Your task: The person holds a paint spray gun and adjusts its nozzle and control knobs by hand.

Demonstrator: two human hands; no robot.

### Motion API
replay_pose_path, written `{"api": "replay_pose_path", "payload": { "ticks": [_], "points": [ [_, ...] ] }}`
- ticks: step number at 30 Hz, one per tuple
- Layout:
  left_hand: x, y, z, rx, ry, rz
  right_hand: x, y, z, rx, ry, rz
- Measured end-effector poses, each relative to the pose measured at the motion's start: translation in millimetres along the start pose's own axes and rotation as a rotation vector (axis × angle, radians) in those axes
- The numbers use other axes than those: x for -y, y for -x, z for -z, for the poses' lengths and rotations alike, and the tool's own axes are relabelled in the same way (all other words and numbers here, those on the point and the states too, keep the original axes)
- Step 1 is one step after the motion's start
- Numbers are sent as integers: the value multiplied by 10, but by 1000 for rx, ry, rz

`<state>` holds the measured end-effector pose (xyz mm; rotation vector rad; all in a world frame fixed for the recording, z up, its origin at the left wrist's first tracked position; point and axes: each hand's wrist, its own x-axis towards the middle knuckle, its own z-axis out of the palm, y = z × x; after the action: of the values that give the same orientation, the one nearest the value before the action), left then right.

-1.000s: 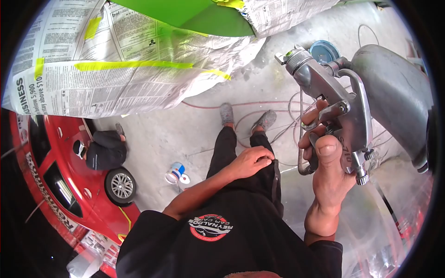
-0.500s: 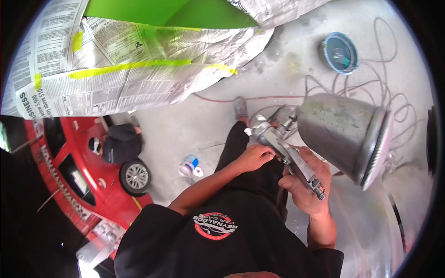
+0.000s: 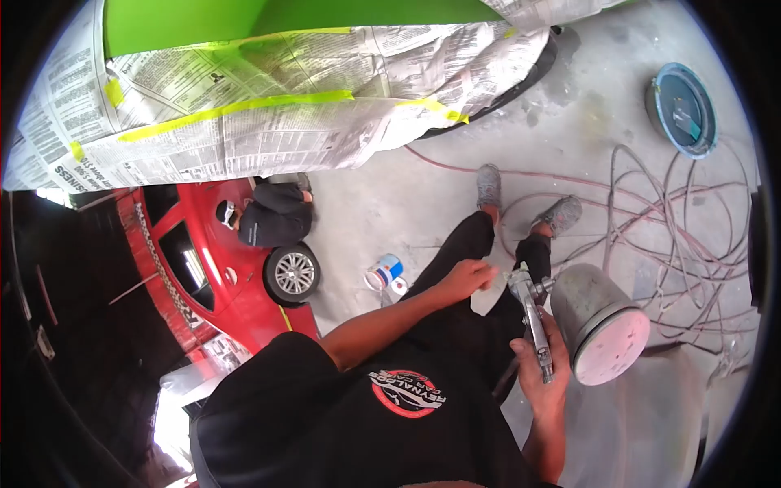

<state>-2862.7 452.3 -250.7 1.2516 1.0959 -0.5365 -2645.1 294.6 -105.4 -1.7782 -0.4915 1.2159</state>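
My right hand (image 3: 543,368) is wrapped round the handle of a metal spray gun (image 3: 533,313). A large metal cup (image 3: 587,307) with a pale round lid (image 3: 612,346) is joined to the gun and hangs to its right. My left hand (image 3: 469,282) is just left of the gun's nozzle, not touching it, with its fingers curled together, their tips slightly blurred and nothing visible in them. Newspaper sheets (image 3: 325,138) with yellow tape (image 3: 236,110) cover the edge of a green panel (image 3: 187,24) at the top.
Loops of hose (image 3: 675,236) lie on the floor at the right, below a blue basin (image 3: 683,110). At the left, a person in dark clothes (image 3: 277,215) crouches by a red car (image 3: 203,252). A paint can (image 3: 384,271) stands on the floor between the car and my legs.
The spray gun in my right hand has dropped from close to the camera to lower by my legs, and its lid now shows. My left hand has come up slightly. The view has shifted.
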Motion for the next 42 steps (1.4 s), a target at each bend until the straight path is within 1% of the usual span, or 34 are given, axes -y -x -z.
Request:
{"api": "replay_pose_path", "payload": {
  "ticks": [2,3,5,6,7,9,12,15,17,19,20,23,25,27,28,30,31,34,35,38,39,42],
  "points": [
    [-156,-229,2,-66,492,-42,-285,38,-60,66,122,-27],
    [-334,-276,44,-82,587,-48,-324,51,-83,106,118,-168],
    [-723,-361,145,-116,774,-64,-416,26,-135,141,95,-259],
    [-760,-418,187,-86,743,-98,-463,12,-163,157,85,-305],
    [-768,-484,229,-54,712,-132,-535,27,-202,150,86,-297],
    [-800,-587,305,42,643,-175,-658,39,-268,121,125,-233],
    [-853,-626,285,40,603,-180,-826,88,-289,97,77,-130],
    [-883,-598,222,-64,588,-156,-729,85,-294,90,89,-180],
    [-897,-542,212,-63,586,-131,-623,102,-255,107,-58,-336],
    [-886,-497,216,-70,577,-95,-493,100,-218,91,-121,-383],
    [-857,-489,213,-57,586,-111,-420,92,-205,67,-111,-355],
    [-920,-420,265,-26,581,-152,-134,-24,-210,-49,-84,-148],
    [-1011,-354,337,-10,539,-169,118,-88,-169,-77,-117,-95],
    [-1074,-305,383,-12,582,-254,389,-111,-111,-51,-202,-171],
    [-1113,-281,415,-9,603,-296,443,-134,-148,-87,-211,-101],
    [-1154,-212,539,32,530,-339,541,-185,-237,-161,-226,34],
    [-1194,-150,604,52,496,-359,629,-198,-284,-180,-239,43],
    [-1288,62,742,153,410,-354,1023,-173,-536,-268,-280,-121],
    [-1228,55,732,153,325,-498,1082,-151,-609,-244,-260,-141],
    [-1129,212,748,209,18,-700,1548,-215,-921,-285,-325,-154],
    [-1115,298,748,287,4,-660,1714,-249,-987,-275,-311,-158],
    [-1030,454,704,496,-121,-673,2039,-292,-1246,-391,-304,-86]
  ]
}}
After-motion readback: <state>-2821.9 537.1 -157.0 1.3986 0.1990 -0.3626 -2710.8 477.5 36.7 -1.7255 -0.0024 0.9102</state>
